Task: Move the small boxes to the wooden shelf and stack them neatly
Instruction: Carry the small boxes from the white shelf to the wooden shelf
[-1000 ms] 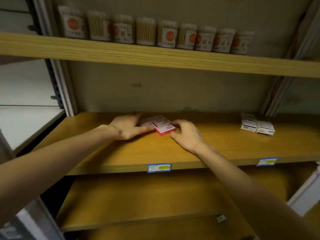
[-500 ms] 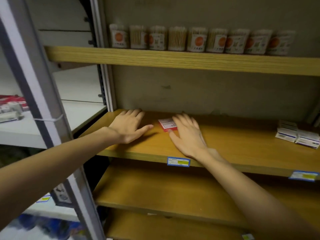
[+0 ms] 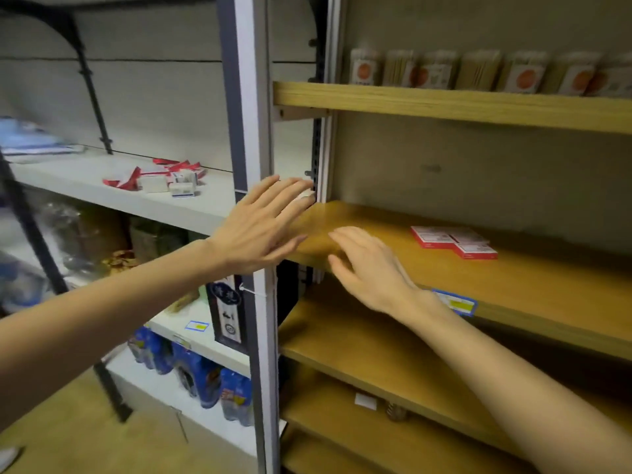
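On the long wooden shelf (image 3: 533,285), a low stack of small red-and-white boxes (image 3: 453,241) already lies, well apart from my hands. On the grey metal shelf (image 3: 113,196) to the left, more small white boxes (image 3: 172,184) wait among torn red wrappers (image 3: 133,176). My left hand (image 3: 260,230) and right hand (image 3: 369,268) hang empty, fingers spread. Reaching across, I could clip the upright post (image 3: 251,131).

I see my left hand (image 3: 260,227) spread flat in front of the upright post (image 3: 251,131), holding nothing; my right hand (image 3: 369,268) hangs loose over the wooden shelf (image 3: 513,285), apart from the red boxes (image 3: 453,241) lying flat there. More small boxes (image 3: 171,184) sit on the white shelf (image 3: 102,189) at left
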`<action>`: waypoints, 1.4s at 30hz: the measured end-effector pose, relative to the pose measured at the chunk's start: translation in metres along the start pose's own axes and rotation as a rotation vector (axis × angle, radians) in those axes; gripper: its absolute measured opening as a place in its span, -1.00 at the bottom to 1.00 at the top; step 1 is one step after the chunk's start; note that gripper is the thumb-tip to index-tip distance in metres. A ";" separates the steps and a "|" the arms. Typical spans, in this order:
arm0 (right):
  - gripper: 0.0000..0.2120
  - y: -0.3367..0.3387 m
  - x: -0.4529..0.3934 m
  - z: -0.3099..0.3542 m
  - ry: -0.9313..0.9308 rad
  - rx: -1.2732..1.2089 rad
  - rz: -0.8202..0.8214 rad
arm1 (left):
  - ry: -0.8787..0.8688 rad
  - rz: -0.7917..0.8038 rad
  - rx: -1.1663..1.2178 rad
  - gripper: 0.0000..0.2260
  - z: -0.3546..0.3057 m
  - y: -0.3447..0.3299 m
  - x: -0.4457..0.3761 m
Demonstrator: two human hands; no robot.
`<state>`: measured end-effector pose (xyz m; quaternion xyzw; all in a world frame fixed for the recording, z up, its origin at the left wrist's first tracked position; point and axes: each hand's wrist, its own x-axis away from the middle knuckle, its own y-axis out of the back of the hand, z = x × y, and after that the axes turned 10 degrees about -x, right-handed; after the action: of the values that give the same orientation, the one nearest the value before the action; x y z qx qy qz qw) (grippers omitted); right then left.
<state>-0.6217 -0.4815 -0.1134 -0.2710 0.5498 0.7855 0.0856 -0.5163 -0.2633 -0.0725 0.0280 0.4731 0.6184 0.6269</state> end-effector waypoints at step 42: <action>-0.51 -0.262 -0.487 0.136 -0.378 -0.179 -0.060 | 0.658 0.492 0.232 -0.43 0.462 -0.247 0.136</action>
<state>-0.1448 -0.1782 -0.0409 -0.1417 0.4435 0.8652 0.1859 -0.0701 0.0424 -0.0472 0.0112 0.6936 0.6682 0.2691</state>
